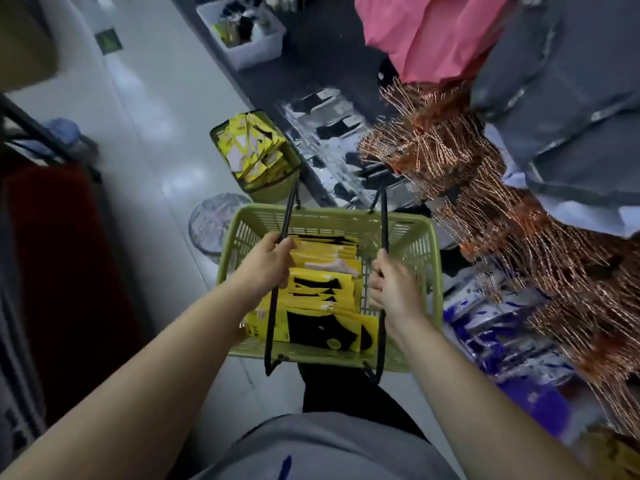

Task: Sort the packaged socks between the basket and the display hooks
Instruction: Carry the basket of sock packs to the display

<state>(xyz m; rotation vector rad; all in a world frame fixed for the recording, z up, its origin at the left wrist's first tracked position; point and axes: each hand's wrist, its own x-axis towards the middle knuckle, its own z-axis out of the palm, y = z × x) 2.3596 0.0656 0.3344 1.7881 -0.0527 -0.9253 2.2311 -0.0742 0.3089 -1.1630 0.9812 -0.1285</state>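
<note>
A green plastic basket [412,244] is right in front of me, above the floor, filled with several yellow sock packs [322,289] showing black and white socks. My left hand [266,265] grips its left black handle [273,313]. My right hand [391,289] grips the right black handle [382,216]. Rows of copper-coloured display hooks [485,202] jut out from the rack on my right, mostly bare. Silver and blue sock packs [495,341] hang lower on that rack.
A second green basket [273,192] heaped with yellow sock packs stands on the floor beyond. A clear bag [211,220] lies left of my basket. A white bin [249,32] sits farther down the aisle. Pink and grey garments [433,32] hang above the hooks. A red mat [62,271] lies left.
</note>
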